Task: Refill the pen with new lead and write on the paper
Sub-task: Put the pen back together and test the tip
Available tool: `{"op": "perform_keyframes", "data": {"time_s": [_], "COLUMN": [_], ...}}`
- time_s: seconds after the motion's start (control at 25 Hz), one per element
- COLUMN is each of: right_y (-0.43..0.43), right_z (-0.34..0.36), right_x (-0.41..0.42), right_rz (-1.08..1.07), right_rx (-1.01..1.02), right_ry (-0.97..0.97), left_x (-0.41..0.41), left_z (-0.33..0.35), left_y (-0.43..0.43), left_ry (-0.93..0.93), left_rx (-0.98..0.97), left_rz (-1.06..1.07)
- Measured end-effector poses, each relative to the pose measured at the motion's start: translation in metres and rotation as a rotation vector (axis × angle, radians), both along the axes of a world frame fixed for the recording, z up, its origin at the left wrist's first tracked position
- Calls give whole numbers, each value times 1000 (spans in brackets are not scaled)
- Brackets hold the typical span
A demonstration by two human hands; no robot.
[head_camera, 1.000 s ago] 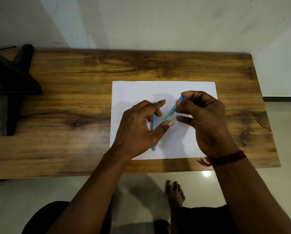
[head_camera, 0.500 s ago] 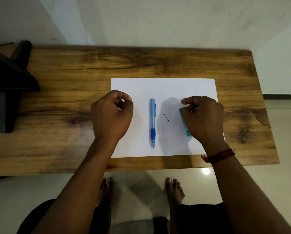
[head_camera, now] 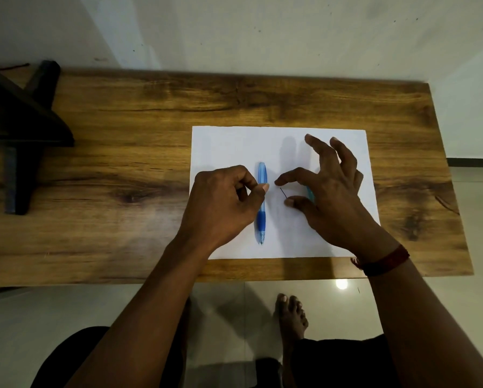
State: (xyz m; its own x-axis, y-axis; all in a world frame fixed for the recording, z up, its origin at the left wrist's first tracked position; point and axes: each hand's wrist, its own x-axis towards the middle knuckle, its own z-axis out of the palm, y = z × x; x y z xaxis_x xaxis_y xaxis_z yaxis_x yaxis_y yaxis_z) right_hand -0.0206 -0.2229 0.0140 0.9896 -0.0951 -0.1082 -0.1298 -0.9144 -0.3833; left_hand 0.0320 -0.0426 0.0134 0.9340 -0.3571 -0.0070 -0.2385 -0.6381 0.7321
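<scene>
A white rectangular sheet of paper [head_camera: 282, 147] is laid flat on a brown wood-grain tabletop [head_camera: 139, 116]. A translucent blue mechanical pen with a darker blue grip [head_camera: 261, 203] is seen lying on the paper, its tip pointed toward the near edge of the sheet. Just to the right of the pen, a thin, short black lead [head_camera: 283, 192] is seen lying loose on the paper. The left hand [head_camera: 223, 205] is curled into a loose fist over the left part of the sheet, thumb pressed against forefinger; whether anything is pinched there cannot be told. The right hand [head_camera: 332, 191] is held spread above the paper, thumb and forefinger parted on either side of the lead without closing on it. A small teal lead case [head_camera: 309, 195] is partly hidden under the right palm. A dark angular stand [head_camera: 19, 130] is placed at the table's left end.
</scene>
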Motion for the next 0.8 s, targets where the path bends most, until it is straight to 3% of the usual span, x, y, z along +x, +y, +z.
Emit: {"op": "perform_keyframes", "data": {"time_s": [0.8], "right_y": [-1], "right_z": [1], "right_x": [-1], "right_rz": [-54], "right_rx": [83], "right_ry": [18], "left_x": [-2], "left_z": [-1], "left_y": [-1], "left_ry": [17], "left_rx": [3], "left_rz": [-27]}}
